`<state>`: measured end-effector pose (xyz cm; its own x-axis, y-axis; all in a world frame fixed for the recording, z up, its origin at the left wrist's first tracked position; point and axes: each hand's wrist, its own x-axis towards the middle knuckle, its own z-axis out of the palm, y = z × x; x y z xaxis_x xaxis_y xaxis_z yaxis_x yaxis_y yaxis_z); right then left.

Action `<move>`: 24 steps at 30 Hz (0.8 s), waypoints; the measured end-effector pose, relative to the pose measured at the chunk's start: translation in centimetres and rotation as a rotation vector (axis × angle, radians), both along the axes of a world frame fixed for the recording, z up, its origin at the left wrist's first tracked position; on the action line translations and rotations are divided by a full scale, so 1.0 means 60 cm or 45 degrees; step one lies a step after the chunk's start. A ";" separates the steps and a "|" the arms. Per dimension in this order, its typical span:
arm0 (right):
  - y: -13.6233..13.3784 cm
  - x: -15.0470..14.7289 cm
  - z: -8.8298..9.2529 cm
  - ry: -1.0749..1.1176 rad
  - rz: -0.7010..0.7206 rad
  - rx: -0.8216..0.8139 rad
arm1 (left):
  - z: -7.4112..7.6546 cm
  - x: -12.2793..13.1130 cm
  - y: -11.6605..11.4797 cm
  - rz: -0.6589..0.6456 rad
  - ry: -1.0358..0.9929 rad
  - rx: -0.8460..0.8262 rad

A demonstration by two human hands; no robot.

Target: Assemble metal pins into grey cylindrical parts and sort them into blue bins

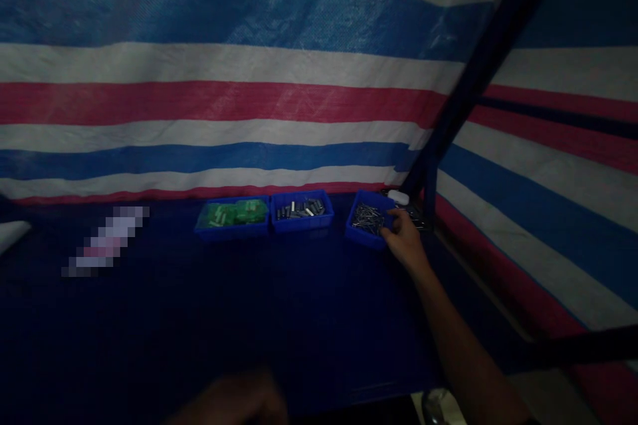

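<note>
At the right of the table, my right hand (405, 239) is at the right wall of a blue plastic bin (366, 239), thumb and fingers curled round its edge. Thin metal pins or nails (367, 218) fill that bin, which sits turned at an angle. My left hand (239, 398) is low at the bottom edge, dark and smeared by motion, so its fingers cannot be made out. A second blue bin (304, 222) holds short grey metal cylinders (302, 208). Left of it, another blue bin (234, 232) contains green packets (236, 212).
The dark blue table (209, 312) runs up to a striped tarp wall (224, 103). A dark slanted post (468, 86) stands at the right corner. Behind my right hand lies a small white object (399, 197). A blurred-out sheet (107, 239) lies at the left.
</note>
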<state>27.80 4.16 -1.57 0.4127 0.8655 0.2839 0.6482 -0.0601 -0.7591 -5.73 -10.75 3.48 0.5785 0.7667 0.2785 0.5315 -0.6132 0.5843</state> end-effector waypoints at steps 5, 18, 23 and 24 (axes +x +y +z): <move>0.009 0.002 -0.013 0.085 -0.011 0.087 | -0.003 0.141 0.183 0.279 -0.053 -0.034; 0.007 -0.005 -0.014 0.231 -0.034 0.101 | -0.085 0.135 0.190 0.690 0.073 0.281; -0.004 -0.004 -0.017 0.300 -0.011 -0.045 | -0.089 0.062 0.194 0.493 0.037 0.221; -0.005 -0.002 -0.017 0.290 -0.037 -0.023 | -0.089 0.050 0.198 0.439 0.027 0.210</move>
